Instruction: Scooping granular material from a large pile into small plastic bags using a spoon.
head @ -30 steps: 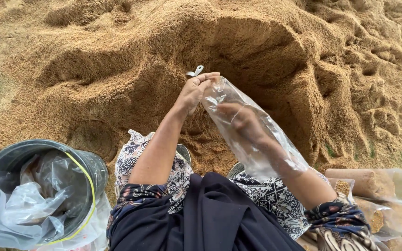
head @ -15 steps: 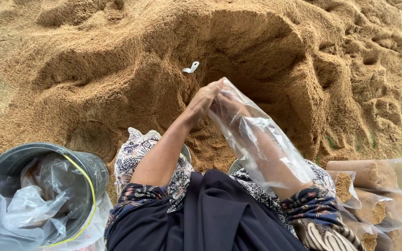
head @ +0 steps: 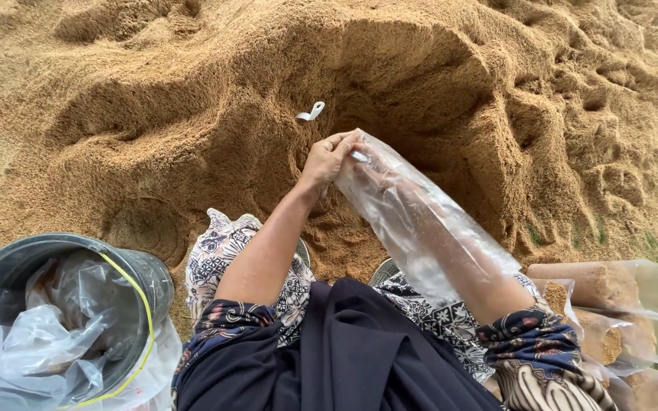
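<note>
Head view: clear bag (head: 420,228) sleeves right arm, mouth toward sawdust pile (head: 192,114)

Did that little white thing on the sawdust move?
No. The little white thing lies at the same spot on the hollow's wall in the sawdust pile. The left hand has drawn back from it, toward the person.

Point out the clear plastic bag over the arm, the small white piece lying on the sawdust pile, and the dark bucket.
clear plastic bag (head: 420,228), head view, on its middle stretch over the forearm.
small white piece (head: 311,113), head view, on its middle.
dark bucket (head: 158,278), head view, on its right rim.
</note>
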